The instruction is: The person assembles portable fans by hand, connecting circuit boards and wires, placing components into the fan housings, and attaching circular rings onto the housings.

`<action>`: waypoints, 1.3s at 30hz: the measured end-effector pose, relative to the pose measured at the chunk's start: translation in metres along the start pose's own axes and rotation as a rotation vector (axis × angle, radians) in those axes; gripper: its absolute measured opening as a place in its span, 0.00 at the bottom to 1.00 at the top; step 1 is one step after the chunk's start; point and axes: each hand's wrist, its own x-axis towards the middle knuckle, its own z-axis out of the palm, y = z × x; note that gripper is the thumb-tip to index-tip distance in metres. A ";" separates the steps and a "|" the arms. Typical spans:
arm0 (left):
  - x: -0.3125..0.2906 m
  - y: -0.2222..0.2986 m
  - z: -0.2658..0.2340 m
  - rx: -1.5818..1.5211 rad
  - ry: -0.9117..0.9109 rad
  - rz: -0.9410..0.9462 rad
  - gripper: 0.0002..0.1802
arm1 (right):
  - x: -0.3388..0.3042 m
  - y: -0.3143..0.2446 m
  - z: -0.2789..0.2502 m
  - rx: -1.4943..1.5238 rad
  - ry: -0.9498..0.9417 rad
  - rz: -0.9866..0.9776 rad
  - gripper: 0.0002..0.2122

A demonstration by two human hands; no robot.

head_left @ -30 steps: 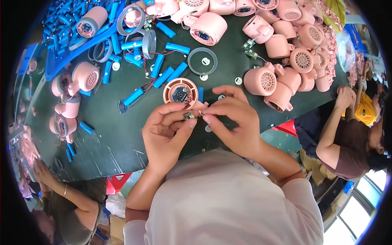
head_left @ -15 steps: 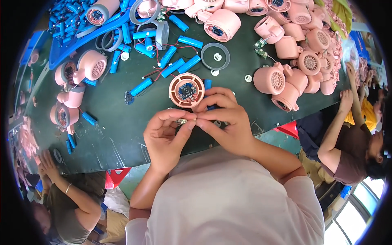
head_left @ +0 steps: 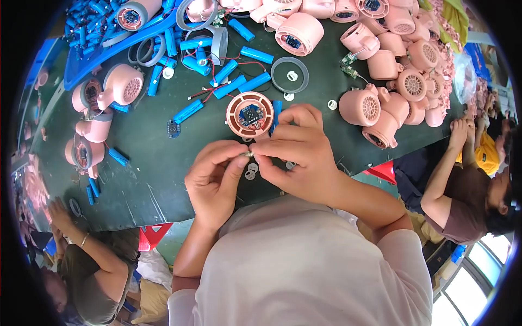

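My left hand and my right hand meet above the table's near edge. Thumb and fingers of both are pinched around a small pale metallic part, mostly covered by the fingertips, so its exact kind is unclear. Just beyond my hands lies a round pink fan housing, its open end up, with a blue circuit board and wires in its centre. A blue cylindrical battery sticks out between that housing and my right hand. Small white round discs rest on the table between my hands.
Blue wired batteries and a grey ring lie on the dark green table. Pink housings pile up at right; others stand at left. A blue tray of batteries is far left. Co-workers sit at both sides.
Both hands have shifted slightly left, and my right hand has turned and risen a little. The small part is still pinched between them. More white discs show beneath my fingers.
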 end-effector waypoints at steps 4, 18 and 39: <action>0.002 0.007 0.003 0.294 -0.034 0.105 0.09 | -0.001 -0.003 0.001 -0.171 -0.048 -0.073 0.08; 0.016 0.017 -0.037 0.351 -0.196 -0.011 0.13 | -0.003 0.027 -0.028 -0.143 0.020 0.027 0.11; 0.030 -0.006 0.018 0.435 -0.154 0.117 0.43 | 0.015 0.043 -0.001 0.056 0.042 -0.294 0.16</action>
